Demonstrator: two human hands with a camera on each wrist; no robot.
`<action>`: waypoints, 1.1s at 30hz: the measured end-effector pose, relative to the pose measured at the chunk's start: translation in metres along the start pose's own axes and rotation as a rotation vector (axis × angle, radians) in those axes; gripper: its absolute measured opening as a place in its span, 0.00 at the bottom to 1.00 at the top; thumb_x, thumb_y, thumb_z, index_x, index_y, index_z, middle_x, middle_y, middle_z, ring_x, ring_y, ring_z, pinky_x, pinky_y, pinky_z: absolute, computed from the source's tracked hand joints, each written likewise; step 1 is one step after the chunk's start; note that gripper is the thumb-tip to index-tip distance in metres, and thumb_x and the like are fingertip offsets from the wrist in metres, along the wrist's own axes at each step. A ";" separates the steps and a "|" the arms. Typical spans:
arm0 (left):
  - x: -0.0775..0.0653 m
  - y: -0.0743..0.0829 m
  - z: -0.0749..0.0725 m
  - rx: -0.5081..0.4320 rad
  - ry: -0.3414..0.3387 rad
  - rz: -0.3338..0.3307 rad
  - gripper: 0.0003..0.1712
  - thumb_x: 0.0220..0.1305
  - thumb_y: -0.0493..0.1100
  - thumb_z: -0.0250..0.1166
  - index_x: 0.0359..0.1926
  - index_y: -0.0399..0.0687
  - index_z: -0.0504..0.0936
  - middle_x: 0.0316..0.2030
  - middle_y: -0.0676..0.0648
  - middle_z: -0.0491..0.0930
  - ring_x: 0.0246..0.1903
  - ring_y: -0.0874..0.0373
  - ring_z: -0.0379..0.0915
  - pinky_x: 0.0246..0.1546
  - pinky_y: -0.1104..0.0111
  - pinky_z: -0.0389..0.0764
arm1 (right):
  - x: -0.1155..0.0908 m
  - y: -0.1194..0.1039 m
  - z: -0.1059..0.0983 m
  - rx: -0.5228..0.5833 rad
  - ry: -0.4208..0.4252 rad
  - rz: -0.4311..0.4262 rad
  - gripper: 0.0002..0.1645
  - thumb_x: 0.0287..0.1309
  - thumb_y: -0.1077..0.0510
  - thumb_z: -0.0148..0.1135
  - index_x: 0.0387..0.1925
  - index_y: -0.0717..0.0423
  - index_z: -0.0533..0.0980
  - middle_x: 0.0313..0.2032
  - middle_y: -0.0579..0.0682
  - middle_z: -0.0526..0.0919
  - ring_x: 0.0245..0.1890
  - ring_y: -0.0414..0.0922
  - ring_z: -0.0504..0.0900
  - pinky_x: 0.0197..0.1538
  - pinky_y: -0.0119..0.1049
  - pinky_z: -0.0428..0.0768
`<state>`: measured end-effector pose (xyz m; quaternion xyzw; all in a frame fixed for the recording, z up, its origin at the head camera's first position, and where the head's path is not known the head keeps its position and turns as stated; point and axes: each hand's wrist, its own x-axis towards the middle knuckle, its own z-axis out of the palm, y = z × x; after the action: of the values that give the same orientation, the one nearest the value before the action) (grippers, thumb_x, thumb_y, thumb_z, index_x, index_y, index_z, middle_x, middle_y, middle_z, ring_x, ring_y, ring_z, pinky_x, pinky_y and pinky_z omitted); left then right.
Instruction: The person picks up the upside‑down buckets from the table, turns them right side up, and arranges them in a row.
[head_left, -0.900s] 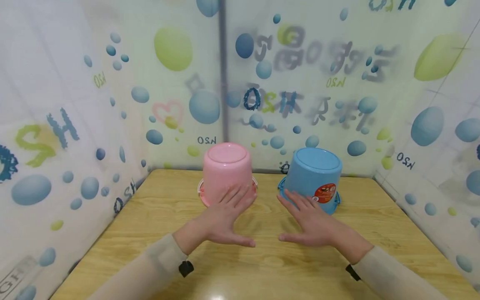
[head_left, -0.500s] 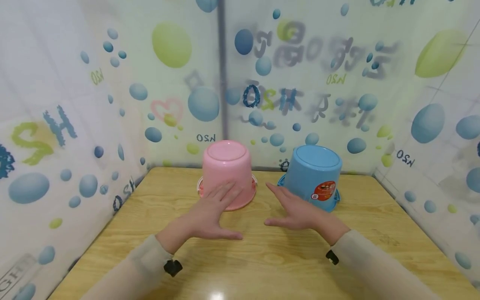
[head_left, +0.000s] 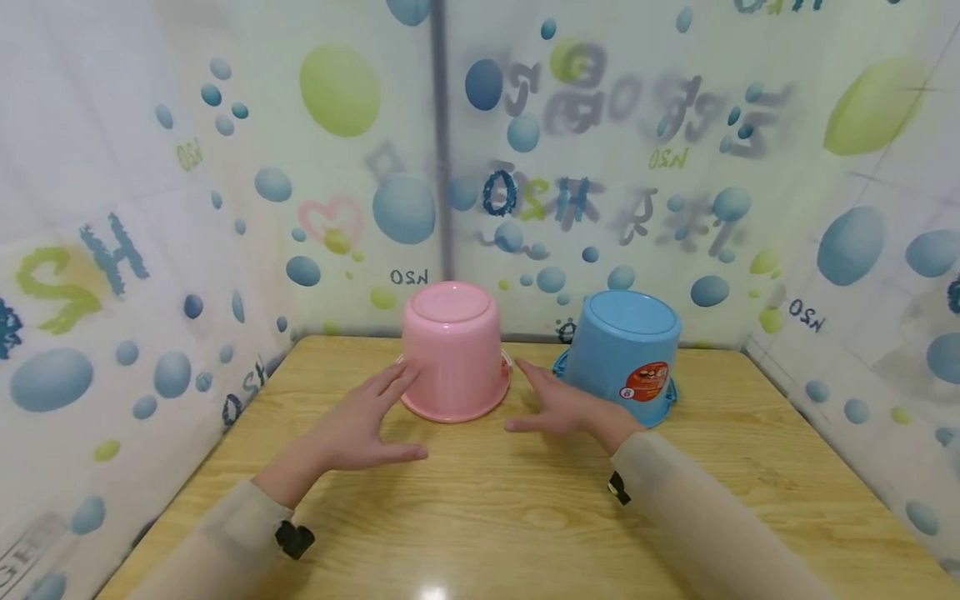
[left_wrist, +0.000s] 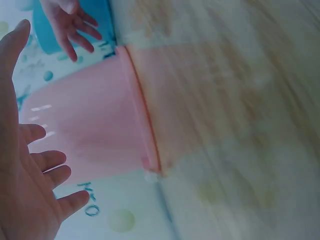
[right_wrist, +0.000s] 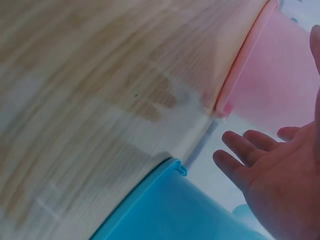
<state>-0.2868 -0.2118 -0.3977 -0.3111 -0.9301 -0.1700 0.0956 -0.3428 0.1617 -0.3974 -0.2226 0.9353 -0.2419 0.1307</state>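
A pink bucket (head_left: 452, 358) stands upside down near the back of the table, its rim on the wood. My left hand (head_left: 358, 423) is at its left front, fingers spread and thumb pointing right. On the other side, my right hand (head_left: 566, 408) reaches between the pink bucket and an upturned blue bucket (head_left: 626, 354), with its fingertips beside the pink bucket's handle. That blue bucket bears a red oval label (head_left: 647, 382). In the left wrist view the left palm (left_wrist: 30, 190) faces the pink wall with nothing in it; the right wrist view shows the right palm (right_wrist: 285, 185) likewise bare.
The wooden table (head_left: 480, 517) runs back to a patterned curtain (head_left: 360, 167) printed with bubbles and letters. Similar printed sheets close in the left and right sides. The blue bucket is close beside my right forearm.
Both hands have shifted left: the left from in front of the pink bucket to its left side, the right from before the blue bucket into the gap. The buckets have stayed in place.
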 end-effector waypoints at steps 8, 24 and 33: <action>0.007 -0.039 0.008 -0.035 -0.083 -0.195 0.72 0.61 0.82 0.70 0.90 0.50 0.50 0.85 0.29 0.56 0.81 0.25 0.57 0.75 0.29 0.68 | 0.027 0.006 0.001 0.037 0.000 0.066 0.74 0.64 0.26 0.73 0.91 0.41 0.38 0.90 0.58 0.42 0.90 0.62 0.42 0.87 0.68 0.53; 0.050 -0.078 0.030 -0.122 -0.278 -0.382 0.79 0.58 0.81 0.73 0.90 0.41 0.43 0.84 0.25 0.54 0.83 0.23 0.50 0.81 0.31 0.58 | 0.068 0.007 0.011 0.235 0.006 -0.013 0.76 0.57 0.36 0.84 0.91 0.38 0.42 0.90 0.47 0.49 0.90 0.55 0.47 0.88 0.63 0.52; 0.062 -0.077 0.034 -0.206 -0.282 -0.356 0.77 0.60 0.72 0.79 0.90 0.40 0.43 0.85 0.28 0.54 0.84 0.26 0.50 0.83 0.34 0.56 | 0.076 0.005 0.012 0.163 0.018 0.025 0.75 0.58 0.38 0.84 0.91 0.36 0.43 0.89 0.50 0.53 0.89 0.58 0.51 0.87 0.64 0.54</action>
<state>-0.3847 -0.2225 -0.4316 -0.1711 -0.9522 -0.2332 -0.0986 -0.4061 0.1244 -0.4209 -0.1974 0.9163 -0.3176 0.1432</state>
